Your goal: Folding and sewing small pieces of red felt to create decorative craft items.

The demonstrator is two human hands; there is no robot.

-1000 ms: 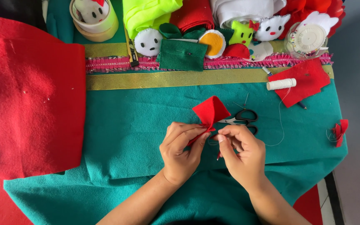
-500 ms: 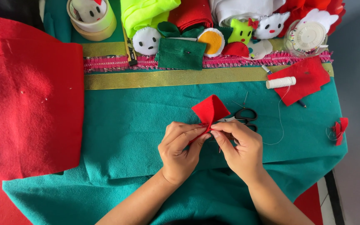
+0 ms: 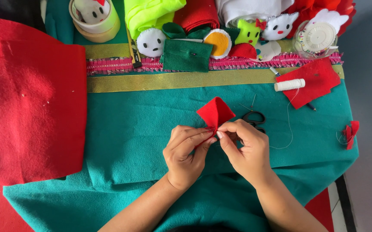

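A small folded piece of red felt (image 3: 215, 112) stands up between my two hands over the teal felt sheet (image 3: 143, 129). My left hand (image 3: 187, 151) pinches its lower edge with thumb and fingers. My right hand (image 3: 245, 148) meets it fingertip to fingertip at the same spot, pinching the felt or a needle too small to see. A thin white thread (image 3: 288, 124) runs from near my right hand up to a white spool (image 3: 289, 84). Black scissors (image 3: 255, 118) lie just behind my right hand.
A large red felt sheet (image 3: 27, 103) covers the left. A red felt patch (image 3: 315, 81) lies under the spool. Small felt toys (image 3: 255, 34), a green felt piece (image 3: 186, 55), tape rolls (image 3: 95, 19), a round pin box (image 3: 317, 38) and folded fabrics line the back. A red felt flower (image 3: 349, 133) sits at the right edge.
My right hand has moved left and up until its fingertips meet the left hand's at the base of the red felt. The felt has barely shifted.
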